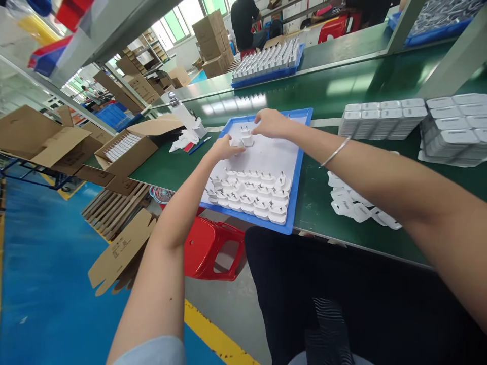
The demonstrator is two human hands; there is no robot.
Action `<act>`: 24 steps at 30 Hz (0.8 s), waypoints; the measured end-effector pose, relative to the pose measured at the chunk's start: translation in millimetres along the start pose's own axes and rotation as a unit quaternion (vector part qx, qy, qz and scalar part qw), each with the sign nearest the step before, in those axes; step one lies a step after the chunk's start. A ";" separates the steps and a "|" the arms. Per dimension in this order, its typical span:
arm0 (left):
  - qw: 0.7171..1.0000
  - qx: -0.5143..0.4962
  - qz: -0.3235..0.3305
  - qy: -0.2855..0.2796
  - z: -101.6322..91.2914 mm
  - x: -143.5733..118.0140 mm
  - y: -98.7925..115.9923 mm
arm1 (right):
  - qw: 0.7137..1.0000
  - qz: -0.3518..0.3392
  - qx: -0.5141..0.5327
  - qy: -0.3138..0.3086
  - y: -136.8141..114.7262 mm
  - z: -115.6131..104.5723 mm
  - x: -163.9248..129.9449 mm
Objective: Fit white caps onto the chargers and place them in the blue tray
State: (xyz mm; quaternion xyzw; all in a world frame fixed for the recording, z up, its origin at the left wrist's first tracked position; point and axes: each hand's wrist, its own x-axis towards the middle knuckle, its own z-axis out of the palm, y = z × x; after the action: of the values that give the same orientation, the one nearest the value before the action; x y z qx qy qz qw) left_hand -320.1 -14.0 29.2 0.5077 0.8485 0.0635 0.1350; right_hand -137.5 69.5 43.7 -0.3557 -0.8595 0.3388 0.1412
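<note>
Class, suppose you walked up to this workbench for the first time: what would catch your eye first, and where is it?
First, the blue tray on the green bench, with neat rows of white plug adapters along its near edge. Above them, the left hand and right hand meet over a few adapters at the tray's far end. To the right stand stacks of white boxes.
</note>
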 end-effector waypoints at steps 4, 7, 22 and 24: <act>0.999 0.041 0.007 -0.022 -12.1 4.2 6.6 | 0.999 -0.028 -0.031 0.032 -0.7 25.6 21.3; 0.992 0.060 -0.003 -0.110 -33.4 -7.2 -0.2 | 0.998 -0.040 -0.044 0.019 5.1 41.3 28.9; 0.938 -0.001 -0.014 -0.345 -51.4 -41.6 -24.6 | 0.987 -0.116 -0.107 -0.038 15.0 8.5 -8.7; 0.945 -0.006 0.008 -0.326 -51.2 -34.7 -24.5 | 0.979 -0.111 -0.140 -0.100 18.0 -5.0 -39.7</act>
State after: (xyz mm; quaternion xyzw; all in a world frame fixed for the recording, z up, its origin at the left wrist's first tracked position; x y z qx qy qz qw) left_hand -340.2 -54.6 77.8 0.5062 0.7538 -0.0992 0.4070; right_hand -97.7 53.2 35.0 -0.2389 -0.9422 0.2315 0.0398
